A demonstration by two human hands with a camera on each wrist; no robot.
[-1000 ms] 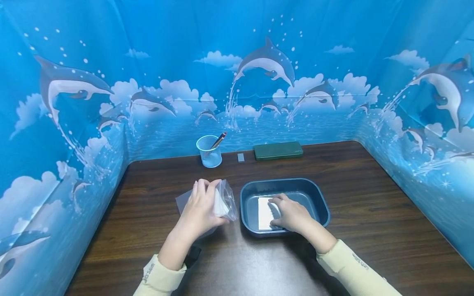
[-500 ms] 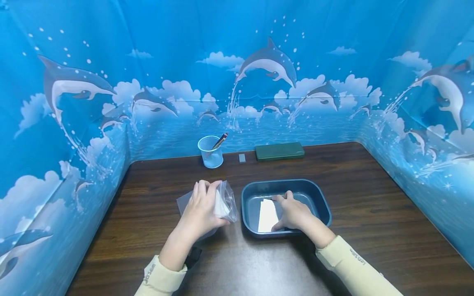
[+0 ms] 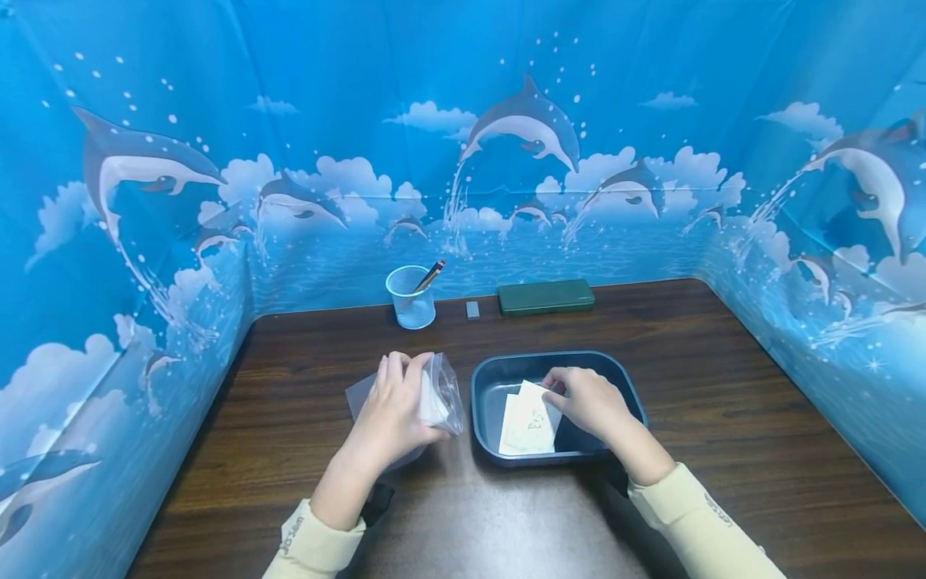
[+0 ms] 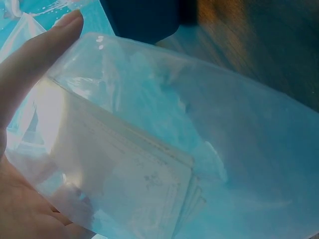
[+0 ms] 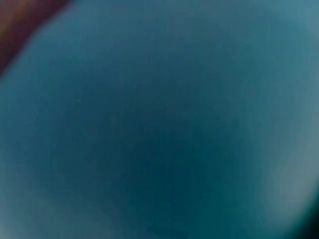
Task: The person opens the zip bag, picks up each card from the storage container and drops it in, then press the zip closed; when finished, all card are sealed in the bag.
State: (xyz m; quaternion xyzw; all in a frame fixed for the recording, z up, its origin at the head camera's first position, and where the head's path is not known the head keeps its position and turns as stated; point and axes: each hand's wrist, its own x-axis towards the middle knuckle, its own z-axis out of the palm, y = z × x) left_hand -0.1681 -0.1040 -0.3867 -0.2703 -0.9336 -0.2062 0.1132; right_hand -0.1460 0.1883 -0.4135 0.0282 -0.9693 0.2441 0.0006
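Observation:
My left hand [image 3: 391,410] grips a clear plastic bag [image 3: 452,394], its mouth facing right. Inside the bag is a stack of white cards [image 4: 119,169], seen through the film in the left wrist view. To the right, my right hand [image 3: 589,402] reaches into a dark blue tray [image 3: 499,384] and pinches the upper right corner of a white card [image 3: 537,422]. This card bears faint line marks and is tilted over another white card [image 3: 510,414] in the tray. The right wrist view is a blue blur.
Behind the hands stand a mesh pen cup [image 3: 412,304] with pencils, a small grey block [image 3: 473,310] and a green case [image 3: 546,297]. Part of the bag spreads on the brown table [image 3: 289,426] left of the hand. A dolphin-print curtain [image 3: 347,96] surrounds the table.
My right hand has risen and shifted slightly right, pulling up the corner of a card. The cards have fanned apart, and line marks now show. My left hand stays still with the bag.

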